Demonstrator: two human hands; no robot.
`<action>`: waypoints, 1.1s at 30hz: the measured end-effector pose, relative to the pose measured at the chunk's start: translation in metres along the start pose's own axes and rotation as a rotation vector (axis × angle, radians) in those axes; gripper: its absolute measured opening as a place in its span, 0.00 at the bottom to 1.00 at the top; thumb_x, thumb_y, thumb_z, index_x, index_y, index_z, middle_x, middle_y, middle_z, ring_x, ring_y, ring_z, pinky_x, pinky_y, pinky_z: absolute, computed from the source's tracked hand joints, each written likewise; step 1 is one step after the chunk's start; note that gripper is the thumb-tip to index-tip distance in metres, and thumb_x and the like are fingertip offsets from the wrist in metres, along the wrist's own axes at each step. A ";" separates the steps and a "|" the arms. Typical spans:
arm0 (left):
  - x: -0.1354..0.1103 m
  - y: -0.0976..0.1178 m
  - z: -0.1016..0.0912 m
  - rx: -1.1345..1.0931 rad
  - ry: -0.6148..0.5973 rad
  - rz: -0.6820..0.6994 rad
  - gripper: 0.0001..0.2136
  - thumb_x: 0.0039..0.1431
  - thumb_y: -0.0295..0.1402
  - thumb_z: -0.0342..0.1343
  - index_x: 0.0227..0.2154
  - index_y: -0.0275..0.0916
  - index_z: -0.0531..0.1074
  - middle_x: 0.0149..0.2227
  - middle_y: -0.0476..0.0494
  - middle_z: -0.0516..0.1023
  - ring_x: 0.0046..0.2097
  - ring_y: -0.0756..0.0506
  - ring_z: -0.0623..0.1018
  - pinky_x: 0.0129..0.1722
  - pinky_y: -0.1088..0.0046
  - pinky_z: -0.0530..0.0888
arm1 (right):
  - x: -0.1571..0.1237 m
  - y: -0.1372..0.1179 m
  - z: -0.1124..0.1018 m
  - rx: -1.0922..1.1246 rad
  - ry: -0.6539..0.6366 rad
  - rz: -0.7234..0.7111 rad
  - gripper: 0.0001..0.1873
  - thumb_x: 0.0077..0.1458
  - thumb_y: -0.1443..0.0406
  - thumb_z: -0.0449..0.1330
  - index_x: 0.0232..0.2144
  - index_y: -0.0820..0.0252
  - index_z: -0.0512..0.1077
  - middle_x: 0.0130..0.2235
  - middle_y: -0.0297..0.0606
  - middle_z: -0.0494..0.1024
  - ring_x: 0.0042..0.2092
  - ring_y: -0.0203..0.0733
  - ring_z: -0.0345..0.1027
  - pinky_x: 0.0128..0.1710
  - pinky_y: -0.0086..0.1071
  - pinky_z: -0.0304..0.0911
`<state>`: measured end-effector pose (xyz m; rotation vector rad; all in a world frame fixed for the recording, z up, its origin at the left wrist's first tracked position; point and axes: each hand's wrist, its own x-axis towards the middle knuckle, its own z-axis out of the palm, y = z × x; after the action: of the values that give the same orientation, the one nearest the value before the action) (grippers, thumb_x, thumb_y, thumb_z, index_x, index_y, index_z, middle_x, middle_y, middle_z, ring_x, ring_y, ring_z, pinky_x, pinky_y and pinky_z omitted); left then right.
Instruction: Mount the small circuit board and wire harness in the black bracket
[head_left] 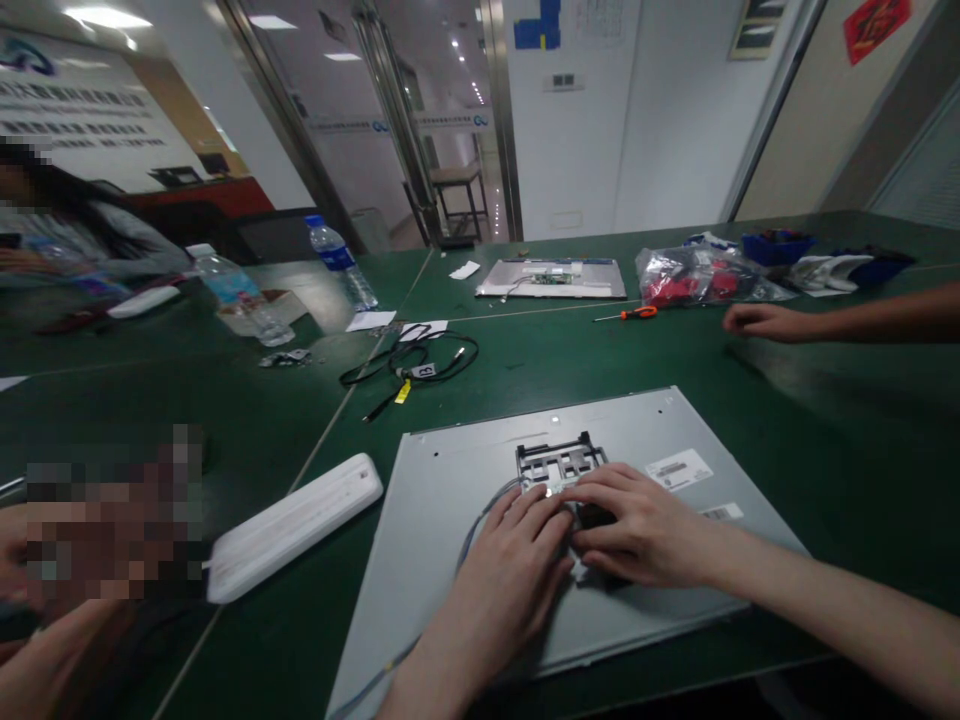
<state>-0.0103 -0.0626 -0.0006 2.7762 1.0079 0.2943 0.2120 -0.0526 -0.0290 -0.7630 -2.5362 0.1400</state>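
A grey metal monitor back panel (465, 480) lies flat on the green table (570, 350) in front of me. A black plastic bracket (559, 460) sits on its middle, and a thin grey cable (476, 520) curves from it toward the near edge. My left hand (517, 560) and my right hand (637, 525) rest together on the panel just below the bracket. Their fingers lie flat and press on a small dark part that they mostly hide.
A long white plastic cover (296, 525) lies left of the panel. Farther off are a black cable loop (409, 365), two water bottles (341, 262), another panel (555, 278), an orange screwdriver (630, 314) and a bag of red parts (694, 275). Another person's hand (757, 320) reaches in from the right.
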 end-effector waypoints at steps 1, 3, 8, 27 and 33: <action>0.000 0.000 -0.001 -0.001 0.000 0.002 0.15 0.63 0.30 0.50 0.53 0.41 0.65 0.55 0.43 0.71 0.60 0.41 0.66 0.63 0.53 0.59 | 0.000 0.000 0.000 0.000 -0.001 0.000 0.08 0.57 0.63 0.61 0.40 0.52 0.77 0.56 0.39 0.70 0.54 0.45 0.63 0.52 0.44 0.61; 0.000 0.001 -0.001 -0.003 -0.002 0.001 0.15 0.64 0.30 0.50 0.53 0.41 0.65 0.55 0.43 0.71 0.60 0.41 0.66 0.63 0.53 0.59 | 0.000 0.000 -0.001 0.002 -0.002 0.002 0.07 0.57 0.63 0.61 0.39 0.53 0.77 0.56 0.40 0.70 0.54 0.46 0.63 0.52 0.44 0.61; 0.000 0.001 -0.002 -0.002 -0.010 -0.007 0.15 0.64 0.31 0.50 0.53 0.41 0.65 0.54 0.44 0.71 0.60 0.40 0.66 0.63 0.53 0.59 | 0.001 -0.001 -0.001 0.019 -0.002 0.000 0.07 0.60 0.62 0.59 0.37 0.54 0.78 0.57 0.40 0.69 0.55 0.46 0.62 0.53 0.44 0.61; 0.001 -0.001 0.001 0.016 -0.045 -0.010 0.20 0.63 0.29 0.51 0.57 0.40 0.61 0.59 0.43 0.67 0.61 0.39 0.64 0.63 0.53 0.58 | -0.002 -0.001 0.001 0.057 -0.034 -0.012 0.10 0.61 0.59 0.57 0.37 0.52 0.78 0.44 0.42 0.71 0.48 0.45 0.62 0.48 0.42 0.60; 0.001 -0.001 0.000 0.021 -0.012 -0.003 0.18 0.63 0.30 0.51 0.56 0.40 0.63 0.59 0.42 0.67 0.61 0.39 0.65 0.62 0.53 0.59 | -0.001 -0.001 0.001 0.059 -0.024 -0.020 0.10 0.61 0.59 0.57 0.37 0.52 0.78 0.44 0.41 0.71 0.48 0.45 0.61 0.48 0.42 0.59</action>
<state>-0.0105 -0.0616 -0.0007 2.7914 1.0180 0.2684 0.2118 -0.0538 -0.0304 -0.7175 -2.5498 0.2178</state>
